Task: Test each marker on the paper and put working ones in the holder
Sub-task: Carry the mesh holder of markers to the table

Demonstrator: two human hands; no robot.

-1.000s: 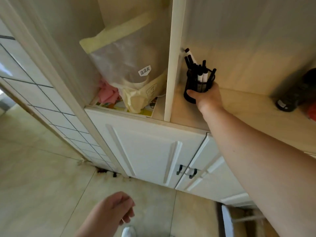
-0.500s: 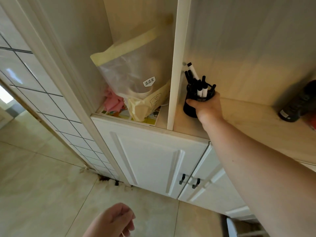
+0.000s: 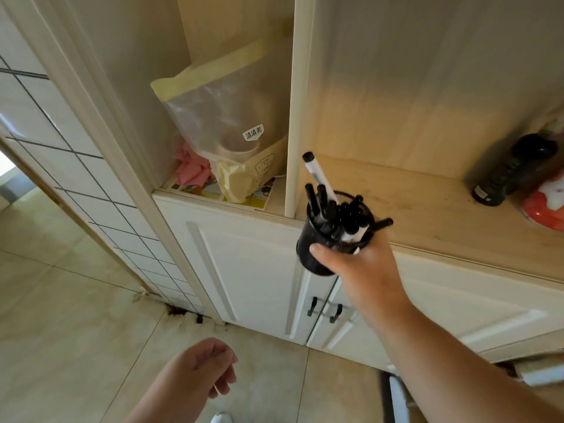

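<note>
My right hand [image 3: 355,270] grips a black mesh holder [image 3: 314,257] in the air, just in front of the wooden shelf's [image 3: 433,215] front edge. Several black-capped markers [image 3: 338,213] stand in the holder, and one white marker [image 3: 317,175] sticks up higher than the rest. My left hand [image 3: 203,369] hangs low over the floor with its fingers loosely curled and nothing in it. No paper for testing is in view.
A yellow and clear plastic bag [image 3: 232,129] and pink cloth [image 3: 190,166] fill the left compartment behind a white divider [image 3: 297,117]. A dark bottle [image 3: 512,169] and a red item [image 3: 546,209] lie at the shelf's right. White cabinet doors [image 3: 244,270] are below, tiled floor underneath.
My right hand has lifted the holder with its markers off the shelf and pulled it toward me, past the shelf edge. The left hand has stayed low.
</note>
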